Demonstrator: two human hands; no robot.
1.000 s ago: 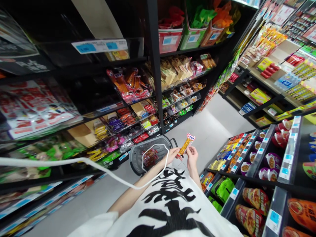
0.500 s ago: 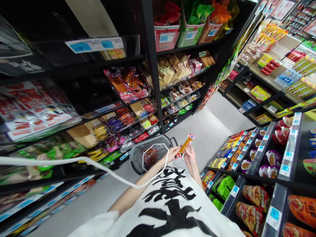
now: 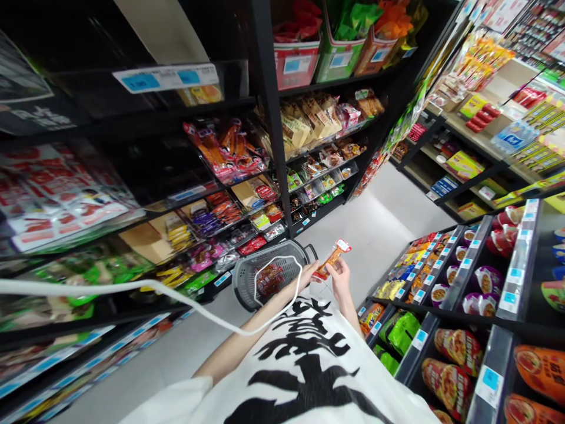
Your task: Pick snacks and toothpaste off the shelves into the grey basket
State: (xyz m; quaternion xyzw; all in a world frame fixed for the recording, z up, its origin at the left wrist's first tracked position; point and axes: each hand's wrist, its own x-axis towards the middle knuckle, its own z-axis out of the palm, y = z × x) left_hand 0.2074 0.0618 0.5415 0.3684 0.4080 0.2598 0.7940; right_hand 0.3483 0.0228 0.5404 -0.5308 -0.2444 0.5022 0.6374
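I hold a slim packaged snack stick (image 3: pixel 329 259), orange-brown in a clear wrapper with red and white ends, before my chest. Its lower left end is in the fingers of my left hand (image 3: pixel 309 275). My right hand (image 3: pixel 340 278) pinches it around the middle, thumb and fingers closed on the wrapper. The upper right end sticks out free. Just left of my hands, a grey shopping basket (image 3: pixel 242 281) stands low by the shelves. Inside it lies a reddish-brown snack packet (image 3: pixel 270 279). My left forearm partly covers the basket's near side.
A white cable (image 3: pixel 176 300) loops across the front of the view, over the basket. Dark shelves with snack packets (image 3: pixel 229 147) rise on the left. Cup noodles (image 3: pixel 454 347) fill a rack close on the right. Grey floor (image 3: pixel 375 218) runs between them.
My right hand has shifted slightly up along the snack stick and covers more of it. The stick has turned a little in my fingers. The basket has stayed put.
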